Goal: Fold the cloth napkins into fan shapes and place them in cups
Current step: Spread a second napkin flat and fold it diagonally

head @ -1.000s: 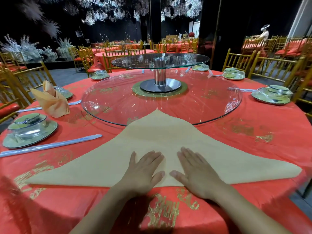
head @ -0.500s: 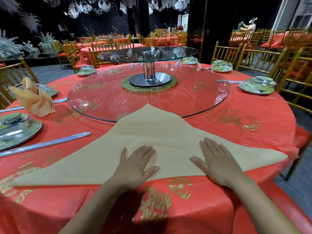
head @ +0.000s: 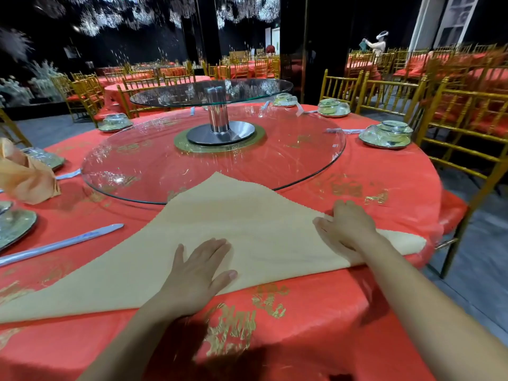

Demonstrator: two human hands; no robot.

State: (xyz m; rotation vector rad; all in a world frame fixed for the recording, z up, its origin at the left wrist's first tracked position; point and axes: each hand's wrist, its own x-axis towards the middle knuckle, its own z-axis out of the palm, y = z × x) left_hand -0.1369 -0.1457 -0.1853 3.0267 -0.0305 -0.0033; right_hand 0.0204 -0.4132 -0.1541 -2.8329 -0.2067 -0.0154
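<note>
Here, a beige cloth napkin [head: 247,229], folded to a wide triangle with zigzag edges, lies flat at centre frame on the red-covered tabletop [head: 384,182], its apex over the glass turntable [head: 192,160] rim. The left hand [head: 198,273] presses flat on it, fingers spread. The right hand [head: 346,226] bends its fingers at the right edge; whether it grips cannot be told. The gold characters [head: 233,325] at lower centre are unreadable.

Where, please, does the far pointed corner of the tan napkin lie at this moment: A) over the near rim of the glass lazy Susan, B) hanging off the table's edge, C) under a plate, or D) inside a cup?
A: the tan napkin's far corner overlaps the near rim of the glass lazy Susan.
</note>
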